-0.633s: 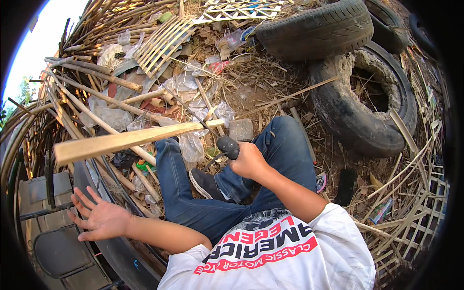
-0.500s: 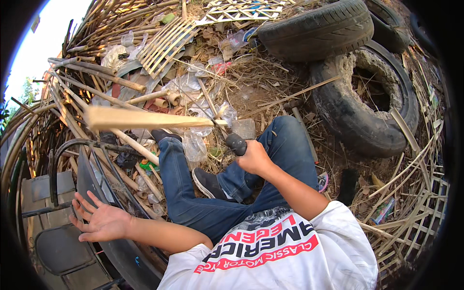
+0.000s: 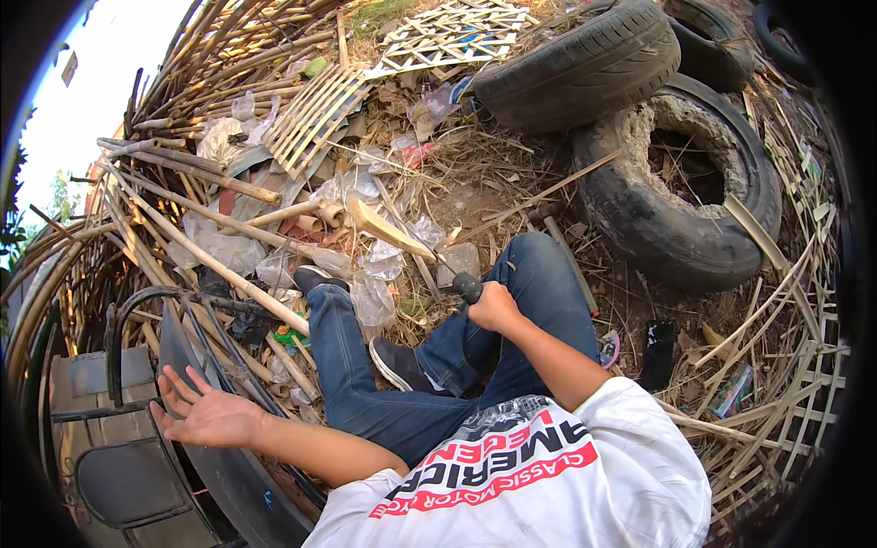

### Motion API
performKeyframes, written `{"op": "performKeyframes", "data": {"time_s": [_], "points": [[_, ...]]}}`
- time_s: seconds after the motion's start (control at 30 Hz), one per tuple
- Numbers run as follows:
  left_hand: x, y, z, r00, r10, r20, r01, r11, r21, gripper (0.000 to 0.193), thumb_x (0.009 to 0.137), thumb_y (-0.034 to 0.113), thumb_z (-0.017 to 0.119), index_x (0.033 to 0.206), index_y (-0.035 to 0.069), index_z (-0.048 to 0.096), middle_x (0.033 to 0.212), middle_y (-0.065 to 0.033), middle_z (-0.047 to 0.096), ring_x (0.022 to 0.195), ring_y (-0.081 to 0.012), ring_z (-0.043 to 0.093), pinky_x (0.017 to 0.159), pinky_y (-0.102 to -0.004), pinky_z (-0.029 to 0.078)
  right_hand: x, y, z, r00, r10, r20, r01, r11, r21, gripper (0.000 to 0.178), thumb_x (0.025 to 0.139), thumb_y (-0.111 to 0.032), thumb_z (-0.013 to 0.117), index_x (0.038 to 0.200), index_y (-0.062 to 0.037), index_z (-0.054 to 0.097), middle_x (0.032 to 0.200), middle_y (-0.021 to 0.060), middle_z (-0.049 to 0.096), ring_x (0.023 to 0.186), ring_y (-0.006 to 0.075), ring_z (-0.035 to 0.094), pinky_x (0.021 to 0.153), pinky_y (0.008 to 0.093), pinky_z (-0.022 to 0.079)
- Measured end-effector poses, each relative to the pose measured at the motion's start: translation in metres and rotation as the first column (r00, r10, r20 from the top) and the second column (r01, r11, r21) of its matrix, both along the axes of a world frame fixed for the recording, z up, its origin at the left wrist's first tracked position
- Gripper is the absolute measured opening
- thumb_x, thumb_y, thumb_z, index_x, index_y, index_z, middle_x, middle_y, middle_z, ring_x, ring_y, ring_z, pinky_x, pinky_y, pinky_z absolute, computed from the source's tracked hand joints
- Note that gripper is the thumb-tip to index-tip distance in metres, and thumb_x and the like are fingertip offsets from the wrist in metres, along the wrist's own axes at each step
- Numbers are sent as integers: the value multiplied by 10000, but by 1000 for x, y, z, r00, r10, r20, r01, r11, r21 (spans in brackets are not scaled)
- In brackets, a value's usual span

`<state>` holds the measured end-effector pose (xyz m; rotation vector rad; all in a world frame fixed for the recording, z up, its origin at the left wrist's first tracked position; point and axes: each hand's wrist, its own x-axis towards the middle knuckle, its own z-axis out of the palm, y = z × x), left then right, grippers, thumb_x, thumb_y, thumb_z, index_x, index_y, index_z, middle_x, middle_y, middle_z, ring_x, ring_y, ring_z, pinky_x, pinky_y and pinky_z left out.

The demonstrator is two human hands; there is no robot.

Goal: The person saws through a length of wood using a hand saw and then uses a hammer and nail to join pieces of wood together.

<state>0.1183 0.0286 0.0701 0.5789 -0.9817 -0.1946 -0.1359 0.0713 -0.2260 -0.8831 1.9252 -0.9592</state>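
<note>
My right hand [image 3: 496, 308] is closed round the black handle [image 3: 468, 288] of a knife with a thin dark blade, above my bent knee. A pale split bamboo piece [image 3: 388, 226] slants across the blade just past the handle. Its near end meets the blade; whether the blade is stuck in it I cannot tell. My left hand [image 3: 210, 411] is open at the left, palm up with fingers spread, holding nothing. Beside it are a black curved panel [image 3: 206, 393] and a dark metal frame.
Bamboo poles [image 3: 219, 173] are heaped at the far left. Slatted bamboo panels [image 3: 452, 38] lie at the back. Tyres [image 3: 681, 187] stand at the right, one lined with concrete. Plastic bags [image 3: 370, 297] and straw litter the ground. A folding chair [image 3: 132, 479] is at lower left.
The bamboo piece has swung from lying nearly level, reaching far left, to a shorter-looking slant near the knife. My left hand appears slightly further right, still open.
</note>
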Motion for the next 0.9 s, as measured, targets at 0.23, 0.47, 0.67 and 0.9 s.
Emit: {"op": "performKeyframes", "data": {"time_s": [0.23,0.47,0.67,0.9], "points": [[-20,2,1,988,-40,149,40,999,6,628,965,587,327,1332,77,337,1262,-174,494,1274,-362,430,1082,-563,237,1,-22,43,996,81,-38,-81,997,-8,310,662,-121,616,853,118,662,924,322,648,909,429,654,793,453,528],[-3,10,7,994,-55,99,52,998,32,643,962,588,335,1343,71,311,1286,-173,480,1289,-348,420,1094,-540,232,1,-12,21,999,46,-16,-46,999,8,308,644,-126,620,801,139,639,831,339,634,866,427,662,755,444,525],[0,10,7,988,-46,150,43,999,26,605,978,575,305,1334,86,297,1269,-148,487,1289,-322,421,1089,-537,232,-4,-24,39,991,128,-40,-124,987,102,341,670,-131,604,901,113,664,975,312,648,963,415,645,837,434,514],[4,13,2,993,-28,116,22,998,54,597,981,567,296,1337,89,300,1280,-149,476,1294,-330,414,1095,-538,224,-14,-17,33,985,172,-13,-168,972,162,351,680,-145,612,921,105,666,1000,314,645,980,405,644,841,426,515]]}}
